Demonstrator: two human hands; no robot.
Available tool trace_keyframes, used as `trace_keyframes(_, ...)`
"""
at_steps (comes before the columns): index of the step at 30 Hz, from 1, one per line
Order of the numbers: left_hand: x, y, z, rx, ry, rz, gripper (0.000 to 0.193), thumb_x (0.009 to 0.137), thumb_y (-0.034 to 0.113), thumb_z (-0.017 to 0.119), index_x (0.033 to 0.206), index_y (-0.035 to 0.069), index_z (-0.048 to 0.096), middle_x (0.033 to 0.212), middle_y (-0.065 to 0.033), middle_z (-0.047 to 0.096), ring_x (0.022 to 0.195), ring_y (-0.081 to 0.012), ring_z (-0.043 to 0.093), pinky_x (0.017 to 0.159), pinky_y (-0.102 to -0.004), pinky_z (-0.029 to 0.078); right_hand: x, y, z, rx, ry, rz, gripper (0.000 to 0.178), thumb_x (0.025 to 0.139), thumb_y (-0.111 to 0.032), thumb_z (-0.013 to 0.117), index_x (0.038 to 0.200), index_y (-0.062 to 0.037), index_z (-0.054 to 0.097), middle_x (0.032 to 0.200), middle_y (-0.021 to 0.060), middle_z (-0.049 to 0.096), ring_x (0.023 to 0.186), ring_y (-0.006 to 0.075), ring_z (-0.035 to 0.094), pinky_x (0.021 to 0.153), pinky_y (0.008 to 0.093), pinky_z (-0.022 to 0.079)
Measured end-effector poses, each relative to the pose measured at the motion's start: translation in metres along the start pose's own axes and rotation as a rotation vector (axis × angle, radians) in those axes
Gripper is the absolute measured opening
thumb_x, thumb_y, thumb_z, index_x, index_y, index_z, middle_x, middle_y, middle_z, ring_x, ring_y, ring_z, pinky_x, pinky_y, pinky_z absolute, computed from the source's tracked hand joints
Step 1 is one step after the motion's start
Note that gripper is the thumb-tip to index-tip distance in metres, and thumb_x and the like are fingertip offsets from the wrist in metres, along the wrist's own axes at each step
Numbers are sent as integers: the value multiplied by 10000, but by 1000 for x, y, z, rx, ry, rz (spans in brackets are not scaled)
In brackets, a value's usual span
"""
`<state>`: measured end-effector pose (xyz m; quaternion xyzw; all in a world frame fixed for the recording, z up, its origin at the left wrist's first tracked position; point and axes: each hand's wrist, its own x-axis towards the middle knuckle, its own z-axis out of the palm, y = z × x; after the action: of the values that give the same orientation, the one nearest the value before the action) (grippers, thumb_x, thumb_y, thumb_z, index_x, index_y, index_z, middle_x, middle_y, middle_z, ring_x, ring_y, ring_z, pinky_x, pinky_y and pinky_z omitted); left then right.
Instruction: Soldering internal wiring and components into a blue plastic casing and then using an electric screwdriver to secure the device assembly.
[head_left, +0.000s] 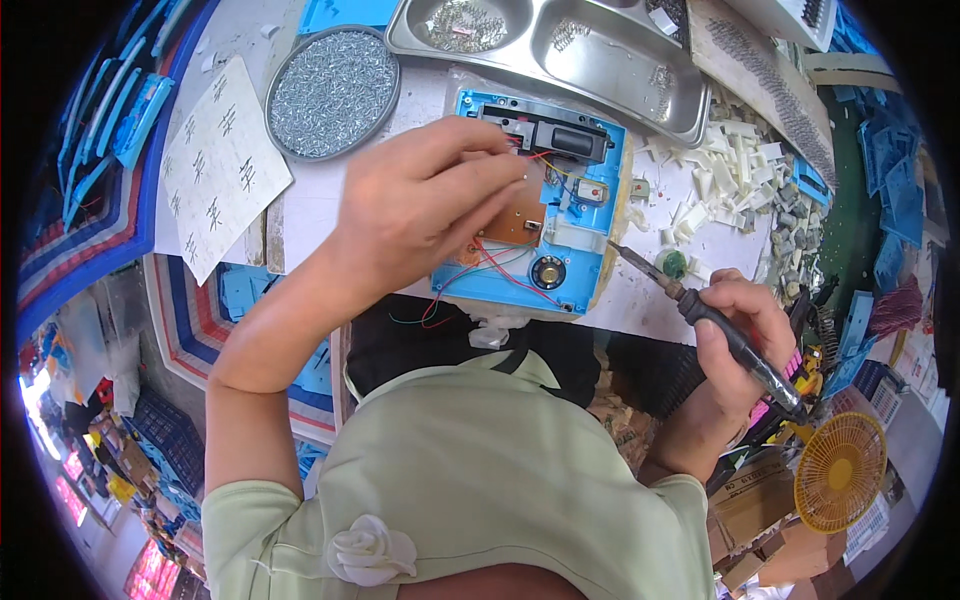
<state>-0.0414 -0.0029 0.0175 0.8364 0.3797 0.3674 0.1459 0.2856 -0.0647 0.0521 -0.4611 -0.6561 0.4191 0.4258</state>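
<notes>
My right hand (738, 335) is wrapped round the dark handle of a soldering iron (722, 338). Its metal tip points left, close to the right edge of a light-blue plastic casing (515, 291). Over that casing my left hand (430, 195) is closed, fingertips pinched beside thin red and yellow wires; what lies between them is hidden. Under those fingers is a brown circuit board (518, 218), partly covered. The casing also holds a black battery-like compartment (570, 140), a small motor (590, 191) and a round speaker (548, 272). Loose red and green wires hang over its near edge.
A round tray of small screws (335, 90) stands at the far left, beside a marked paper sheet (222, 170). Behind the casing lies a metal compartment tray (620, 62) with springs. White plastic pieces (725, 170) are heaped at right. A yellow fan (840, 472) stands lower right.
</notes>
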Motion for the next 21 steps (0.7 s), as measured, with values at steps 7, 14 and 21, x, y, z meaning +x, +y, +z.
trace_keyframes(7,6,9,28,-437,-57,-347,154,828,-40,747,977,-3,732,931,-121,702,782,-210,723,642,-272,559,6,4,5,32,7,-43,291,738,-25,764,999,69,676,833,145,683,720,196,594,664,300,437)
trace_keyframes(14,2,4,32,-49,36,-164,115,809,-7,765,911,-4,713,985,-117,601,774,-223,640,671,-307,525,16,9,23,129,120,-88,298,765,-28,767,1027,73,667,835,119,664,737,181,574,672,289,414)
trace_keyframes(21,7,5,36,-12,33,-246,124,751,30,769,824,2,673,984,-107,558,841,-248,614,699,-335,517,35,10,44,-36,60,-111,260,771,0,777,1011,41,686,793,85,649,671,135,561,608,251,412)
